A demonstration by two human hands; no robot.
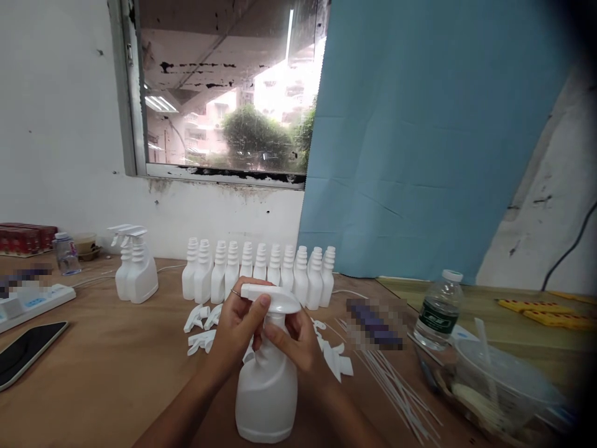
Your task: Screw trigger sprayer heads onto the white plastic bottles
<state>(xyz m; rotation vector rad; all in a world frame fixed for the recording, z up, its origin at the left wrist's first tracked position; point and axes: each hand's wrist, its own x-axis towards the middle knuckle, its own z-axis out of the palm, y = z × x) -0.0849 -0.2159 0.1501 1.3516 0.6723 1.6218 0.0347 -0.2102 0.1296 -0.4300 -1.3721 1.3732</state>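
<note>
Both our left hand and right hand curl fingers closed around the white plastic spray top and neck of the cloudy white plastic bottle, upright before us, likely keeping it steady.

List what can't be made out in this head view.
All in the head view:
Neck of the held bottle: partly covered by the left hand and right hand, so how tightly the spray top sits can't be told.
Loose spray tops: some lie partly behind the hands, leaving their count uncertain.
Purple item: blurred by pixel blocks.
Phone: cut off by the left edge.
</note>
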